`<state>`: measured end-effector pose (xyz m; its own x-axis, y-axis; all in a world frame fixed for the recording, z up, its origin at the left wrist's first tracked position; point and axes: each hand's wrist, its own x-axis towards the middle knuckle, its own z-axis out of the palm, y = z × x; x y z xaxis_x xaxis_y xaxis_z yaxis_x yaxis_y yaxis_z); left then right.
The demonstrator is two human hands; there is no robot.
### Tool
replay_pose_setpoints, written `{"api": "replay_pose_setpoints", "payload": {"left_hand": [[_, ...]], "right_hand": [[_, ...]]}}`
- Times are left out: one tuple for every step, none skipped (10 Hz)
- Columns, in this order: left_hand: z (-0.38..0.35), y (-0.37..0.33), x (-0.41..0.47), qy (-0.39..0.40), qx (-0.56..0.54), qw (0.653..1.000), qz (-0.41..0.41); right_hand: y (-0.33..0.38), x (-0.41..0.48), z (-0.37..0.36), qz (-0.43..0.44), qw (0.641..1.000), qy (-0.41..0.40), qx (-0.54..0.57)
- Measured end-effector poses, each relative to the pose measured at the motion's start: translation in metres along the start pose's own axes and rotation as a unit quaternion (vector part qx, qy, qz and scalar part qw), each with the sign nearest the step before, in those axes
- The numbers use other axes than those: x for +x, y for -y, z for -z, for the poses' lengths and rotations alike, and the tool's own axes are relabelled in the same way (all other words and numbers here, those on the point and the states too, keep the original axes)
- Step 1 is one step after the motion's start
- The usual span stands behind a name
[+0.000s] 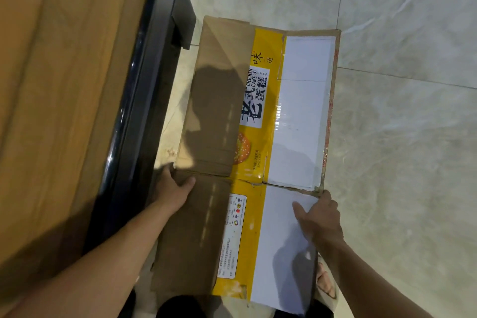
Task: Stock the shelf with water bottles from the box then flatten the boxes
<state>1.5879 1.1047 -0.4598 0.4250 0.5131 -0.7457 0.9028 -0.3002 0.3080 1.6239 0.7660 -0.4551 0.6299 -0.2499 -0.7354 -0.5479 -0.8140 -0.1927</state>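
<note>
From the head camera, a cardboard box (247, 142) lies opened out and almost flat on the tiled floor (402, 137), its brown, yellow-printed and white panels facing up, just beside a dark-edged piece of furniture (134, 116) on the left. The left hand (175, 186) grips the left edge at the cross fold, thumb on top and fingers tucked underneath. The right hand (318, 217) grips the right edge near the same fold, thumb spread over the white panel and fingers curled round the rim. No water bottles are in sight (so the stocking looks done), and the step in hand seems to be flattening.

To do it well, I would press both palms down along the fold rather than only holding the edges, keep the panels square on each other, and smooth outward so no flap springs up.
</note>
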Motion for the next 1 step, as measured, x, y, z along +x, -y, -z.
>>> {"api": "replay_pose_setpoints", "payload": {"left_hand": [[0.0219,-0.0011,-0.0310,0.018,0.089,0.996,0.011]], "right_hand": [[0.0087,-0.0325,0.0193,0.035,0.989,-0.005,-0.145]]}}
